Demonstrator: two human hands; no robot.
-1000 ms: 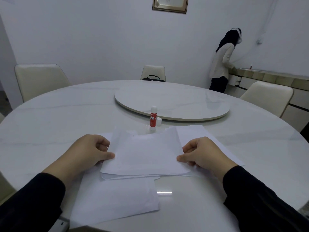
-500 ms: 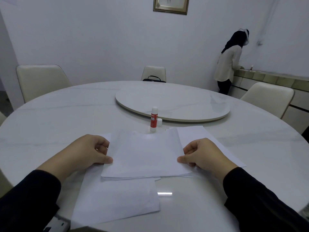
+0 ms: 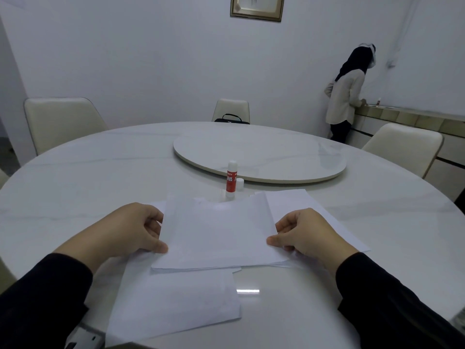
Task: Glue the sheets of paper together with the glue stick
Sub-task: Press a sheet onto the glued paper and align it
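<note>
Both hands on the top sheet (image 3: 216, 233): left hand (image 3: 130, 230) pinching its left edge, right hand (image 3: 307, 235) pinching the right edge, thumbs on top. Glue stick (image 3: 231, 179) stands upright, uncapped, straight ahead just past the sheet's far edge, cap (image 3: 240, 184) beside it. Roughly centred btwn hands, maybe a touch nearer the right, so prob. that one reaches fwd.

Round marble table (image 3: 75, 177) w/ turntable (image 3: 261, 157) at ctr | 3 cream chairs (image 3: 60, 122) | black bag (image 3: 230, 119) on far chair | framed pic (image 3: 256, 7) on wall | person (image 3: 347, 96) at rear counter (image 3: 412, 117)
</note>
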